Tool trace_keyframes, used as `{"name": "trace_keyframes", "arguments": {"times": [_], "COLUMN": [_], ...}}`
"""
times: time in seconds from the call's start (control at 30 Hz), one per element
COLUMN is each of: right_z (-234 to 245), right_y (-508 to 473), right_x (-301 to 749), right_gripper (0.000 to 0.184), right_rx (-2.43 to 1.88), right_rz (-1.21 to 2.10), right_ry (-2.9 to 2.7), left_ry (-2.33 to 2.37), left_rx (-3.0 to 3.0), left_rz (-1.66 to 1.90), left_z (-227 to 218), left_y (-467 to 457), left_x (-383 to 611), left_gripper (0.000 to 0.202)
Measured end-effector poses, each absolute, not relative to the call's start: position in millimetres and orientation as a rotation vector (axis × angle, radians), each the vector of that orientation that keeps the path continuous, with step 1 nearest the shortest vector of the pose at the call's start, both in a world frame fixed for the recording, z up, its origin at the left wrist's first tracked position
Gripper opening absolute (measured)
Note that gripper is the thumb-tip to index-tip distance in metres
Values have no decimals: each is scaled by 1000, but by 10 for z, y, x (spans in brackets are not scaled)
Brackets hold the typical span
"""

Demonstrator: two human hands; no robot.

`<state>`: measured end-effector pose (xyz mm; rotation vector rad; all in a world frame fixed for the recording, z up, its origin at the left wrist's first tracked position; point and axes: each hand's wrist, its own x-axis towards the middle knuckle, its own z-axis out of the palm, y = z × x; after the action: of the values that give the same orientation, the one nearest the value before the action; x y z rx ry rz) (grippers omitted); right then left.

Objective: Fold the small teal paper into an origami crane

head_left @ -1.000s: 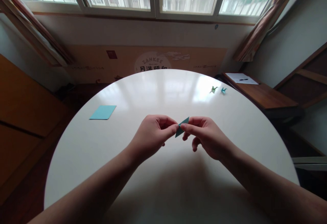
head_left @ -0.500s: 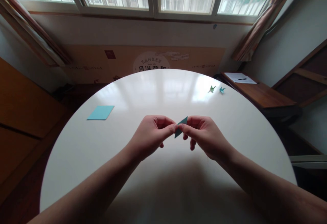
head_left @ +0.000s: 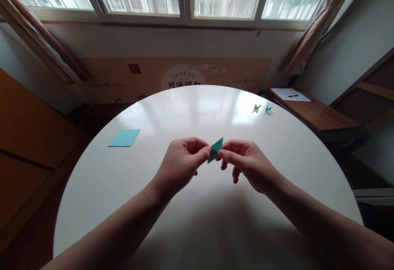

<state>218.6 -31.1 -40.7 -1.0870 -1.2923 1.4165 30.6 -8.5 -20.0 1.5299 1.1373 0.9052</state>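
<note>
A small folded piece of teal origami paper [head_left: 216, 148] is held up over the middle of the white round table [head_left: 197, 229]. It is diamond-shaped and tilted, one point up and to the right. My left hand [head_left: 187, 159] pinches its left corner between thumb and forefinger. On the opposite side, my right hand [head_left: 243, 159] has thumb and forefinger on the right edge, with the other fingers loosely curled below. Both forefingers are partly behind the paper or thumbs.
Light-blue square paper [head_left: 124, 138] lies at the table's left. Toward the back right stand a green paper crane [head_left: 256, 108] and a blue paper crane [head_left: 269, 109]. Beyond the right edge, a wooden side table [head_left: 332, 114] bears white paper [head_left: 287, 93] and a pen [head_left: 293, 95].
My hands have parted slightly, showing more of the folded paper's face between the fingertips. The view has shifted a little; the cranes and square paper lie as before on the table.
</note>
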Motion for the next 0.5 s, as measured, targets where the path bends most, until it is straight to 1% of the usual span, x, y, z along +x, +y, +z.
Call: {"name": "trace_keyframes", "arguments": {"times": [0.17, 0.27, 0.4, 0.5], "right_z": [-442, -439, -429, -448], "right_y": [-302, -311, -334, -337], "right_x": [2174, 2159, 2135, 2134], "right_gripper": [22, 17, 15, 16], "right_rx": [-1136, -1168, -1201, -1145], "right_rz": [1343, 1293, 1230, 1280], "right_ry": [-1374, -1394, -1445, -1420], "left_ry": [1130, 1135, 1139, 1118], "left_rx": [1546, 1558, 1553, 1538], "left_rz": [812, 772, 815, 866], "left_z": [-210, -208, -213, -230], "left_y": [-78, -74, -87, -104], "left_x": [315, 321, 330, 341], "left_gripper": [19, 18, 15, 15]}}
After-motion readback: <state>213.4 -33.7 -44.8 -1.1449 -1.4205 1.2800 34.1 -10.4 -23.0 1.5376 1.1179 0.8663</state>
